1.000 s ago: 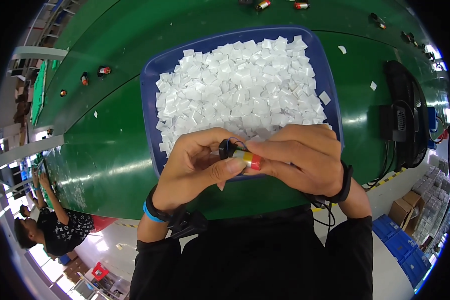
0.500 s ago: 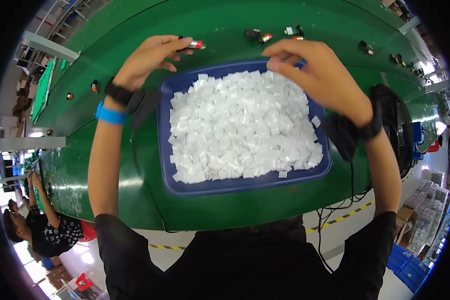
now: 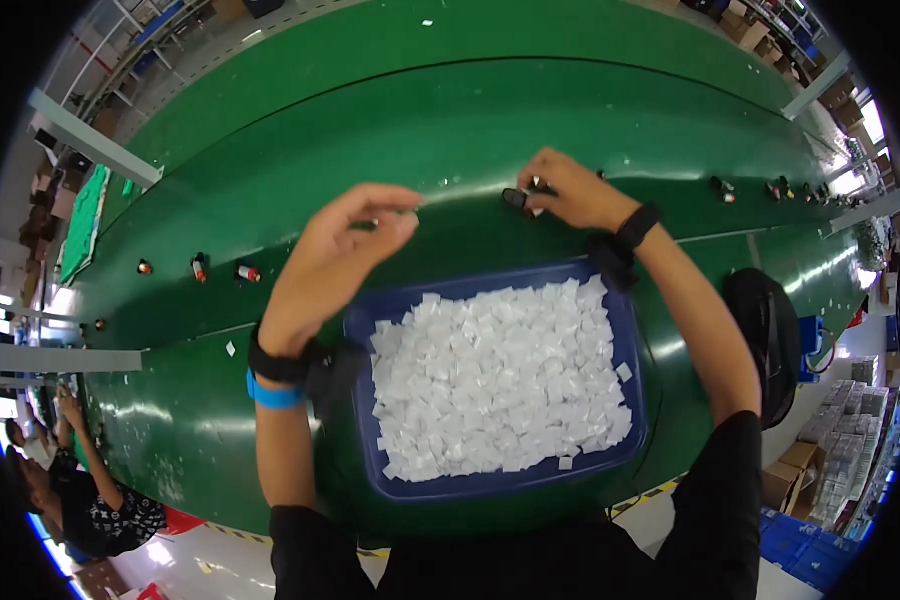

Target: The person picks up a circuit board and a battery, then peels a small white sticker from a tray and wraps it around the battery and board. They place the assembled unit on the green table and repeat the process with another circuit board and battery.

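Note:
My left hand (image 3: 348,245) hangs in the air over the far left edge of a blue tray (image 3: 505,488). It looks empty, with the thumb and index finger curved and a gap between their tips. Beyond the tray's far right, my right hand (image 3: 575,195) pinches a small black part (image 3: 515,198) just at the green tabletop; my fingers cover some of it. Small white square pieces (image 3: 500,380) fill the tray. On the table left of my left hand lies a red-and-silver cylinder with a black end (image 3: 248,273).
More small cylinders (image 3: 199,267) lie farther left, and others (image 3: 723,190) at the right. A black bag-like object (image 3: 762,345) stands right of the tray, beside a blue holder (image 3: 812,350). Another person (image 3: 90,500) works at the table's left end.
My left hand has let go of the red-and-silver cylinder, which now lies on the table at left. My right hand has taken hold of the black part. The view has tilted up.

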Motion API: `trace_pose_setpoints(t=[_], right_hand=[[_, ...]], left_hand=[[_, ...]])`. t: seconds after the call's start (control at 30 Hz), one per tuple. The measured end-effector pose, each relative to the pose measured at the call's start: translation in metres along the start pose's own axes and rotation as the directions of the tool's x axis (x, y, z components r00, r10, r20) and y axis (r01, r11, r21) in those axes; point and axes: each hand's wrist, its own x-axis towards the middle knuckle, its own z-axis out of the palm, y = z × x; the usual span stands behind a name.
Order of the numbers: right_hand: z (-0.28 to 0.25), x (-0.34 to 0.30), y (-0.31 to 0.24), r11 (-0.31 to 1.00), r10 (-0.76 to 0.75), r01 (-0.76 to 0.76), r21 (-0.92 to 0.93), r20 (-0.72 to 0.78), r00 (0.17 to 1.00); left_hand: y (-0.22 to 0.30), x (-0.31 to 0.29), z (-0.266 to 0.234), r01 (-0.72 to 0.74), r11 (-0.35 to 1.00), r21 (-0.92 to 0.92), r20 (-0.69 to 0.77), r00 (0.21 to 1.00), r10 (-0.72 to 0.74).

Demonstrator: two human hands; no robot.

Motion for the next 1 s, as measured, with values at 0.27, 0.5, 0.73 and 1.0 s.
trace_pose_setpoints(t=[0.27,0.5,0.73,1.0], right_hand=[[-0.058,0.015,-0.108,0.962,0.235,-0.224,0.155,-0.055,0.97],[-0.085,-0.004,-0.196,0.979,0.102,-0.062,0.195,-0.204,0.974],[-0.081,-0.021,-0.21,0.98,0.155,-0.12,0.16,-0.229,0.961],[-0.091,-0.025,-0.204,0.983,0.099,-0.056,0.175,-0.246,0.964]], left_hand=[[0.025,-0.021,0.014,-0.049,0.991,0.125,-0.095,0.994,0.062],[0.048,-0.036,0.052,-0.111,0.977,0.182,-0.089,0.988,0.129],[0.051,-0.05,0.069,-0.137,0.967,0.213,-0.109,0.981,0.163],[0.046,-0.053,0.069,-0.304,0.875,0.377,-0.051,0.936,0.347]])
